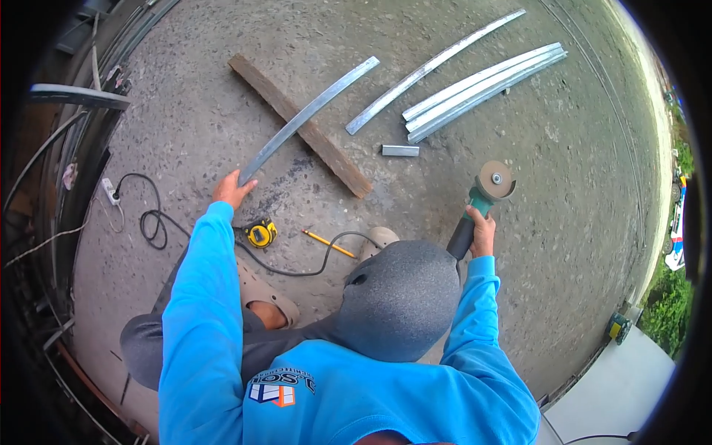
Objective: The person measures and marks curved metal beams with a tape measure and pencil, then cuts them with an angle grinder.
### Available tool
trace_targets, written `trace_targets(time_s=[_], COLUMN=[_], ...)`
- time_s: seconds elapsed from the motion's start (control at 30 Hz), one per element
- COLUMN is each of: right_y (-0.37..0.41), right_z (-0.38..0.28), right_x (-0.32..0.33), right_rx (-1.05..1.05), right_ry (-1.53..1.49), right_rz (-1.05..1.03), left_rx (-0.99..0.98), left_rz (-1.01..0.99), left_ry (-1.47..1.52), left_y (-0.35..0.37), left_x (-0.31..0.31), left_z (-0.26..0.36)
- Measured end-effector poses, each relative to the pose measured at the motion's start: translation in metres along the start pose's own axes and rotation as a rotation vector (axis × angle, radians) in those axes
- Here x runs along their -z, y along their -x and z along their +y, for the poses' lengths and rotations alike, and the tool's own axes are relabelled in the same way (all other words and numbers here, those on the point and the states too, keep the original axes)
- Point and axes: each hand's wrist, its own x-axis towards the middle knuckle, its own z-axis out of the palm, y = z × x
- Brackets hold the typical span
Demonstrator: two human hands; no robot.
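Note:
My left hand (234, 190) grips the near end of a long metal strip (308, 113), which lies across a rough wooden plank (297, 122) on the ground. On the right, my right hand (480, 231) is wrapped round the body of a green and black angle grinder (482, 196). The grinder's round disc (496, 179) points away from me and is apart from the strip. A yellow tape measure (261, 233) rests just below my left hand, with a yellow pencil (329, 243) to its right.
Several metal channels (482, 89) and a short cut piece (400, 150) lie ahead on the concrete ground (564, 208). A black cord (297, 274) runs past my feet from a white socket strip (110, 191) at the left. Metal bars line the left edge.

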Motion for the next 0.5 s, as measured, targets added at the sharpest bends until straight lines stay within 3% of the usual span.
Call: trace_targets(time_s=[0.2, 0.4, 0.47, 0.5], right_y=[0.017, 0.013, 0.012, 0.01], right_z=[0.018, 0.043, 0.04, 0.04], right_x=[-0.008, -0.015, -0.015, -0.014], right_rx=[0.134, 0.184, 0.211, 0.219], right_ry=[0.18, 0.185, 0.223, 0.282], right_rz=[0.13, 0.262, 0.288, 0.296], left_rx=[-0.124, -0.172, -0.334, -0.318], left_rz=[0.108, 0.253, 0.336, 0.262], left_ry=[0.073, 0.134, 0.071, 0.065], left_y=[-0.022, -0.04, -0.036, -0.033], left_x=[0.008, 0.009, 0.009, 0.014], left_z=[0.059, 0.163, 0.179, 0.184])
